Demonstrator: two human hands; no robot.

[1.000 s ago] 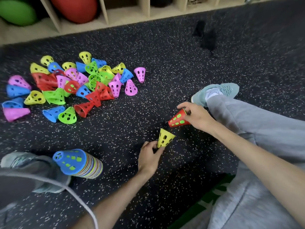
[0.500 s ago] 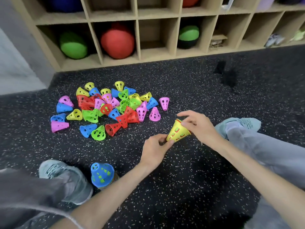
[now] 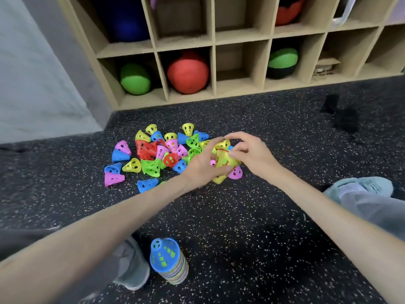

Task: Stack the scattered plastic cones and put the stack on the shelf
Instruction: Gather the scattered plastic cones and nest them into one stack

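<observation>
Speckled floor (image 3: pixel 252 216) before shelf (image 3: pixel 212 38): nesting step, both hands (image 3: pixel 201 165) (image 3: pixel 252 154) gripping yellow cone (image 3: pixel 223 163) beside pile (image 3: pixel 162 152); next, onto stack (image 3: pixel 169 260).

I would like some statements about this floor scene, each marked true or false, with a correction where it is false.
1. Both hands hold a yellow cone. True: the left hand and the right hand grip the yellow cone together.
2. The tall stack has a red cone on top. False: the stack is topped by a blue cone.
3. Loose cones lie on the floor in front of the shelf. True: the pile of loose cones lies before the shelf.
4. The stack stands on the shelf. False: it stands on the floor beside a grey shoe.
</observation>
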